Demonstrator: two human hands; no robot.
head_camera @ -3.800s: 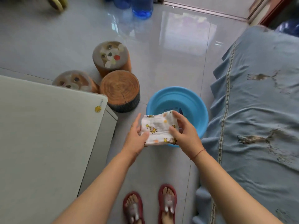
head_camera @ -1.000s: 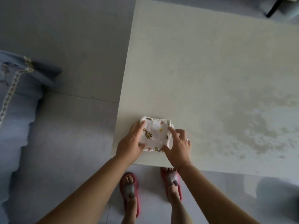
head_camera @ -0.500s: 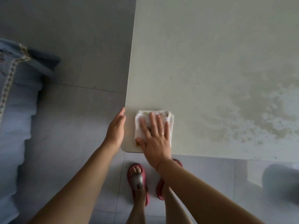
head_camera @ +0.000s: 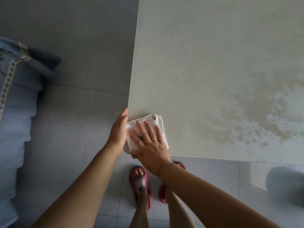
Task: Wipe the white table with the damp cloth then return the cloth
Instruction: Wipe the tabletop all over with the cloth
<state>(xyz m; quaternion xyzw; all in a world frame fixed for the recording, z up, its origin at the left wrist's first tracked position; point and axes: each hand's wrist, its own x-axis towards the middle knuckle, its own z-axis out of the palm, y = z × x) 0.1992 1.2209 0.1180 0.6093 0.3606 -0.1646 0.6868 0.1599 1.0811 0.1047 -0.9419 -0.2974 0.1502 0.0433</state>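
The white table fills the upper right of the head view, with blotchy wet-looking marks toward its right side. A folded white cloth with small yellow prints lies on the table's near left corner. My right hand presses flat on the cloth with fingers spread, a ring on one finger. My left hand rests edge-on against the table's left side, touching the cloth's left edge. Part of the cloth is hidden under my right palm.
Grey tiled floor lies left of and below the table. A blue covered sofa runs along the left edge. My feet in red slippers stand just below the table corner. A pale rounded object sits at lower right.
From holding the cloth over the blue basin I turned to the table and laid it on the corner. My right hand went flat on it; cloth now shifted left against my left hand.
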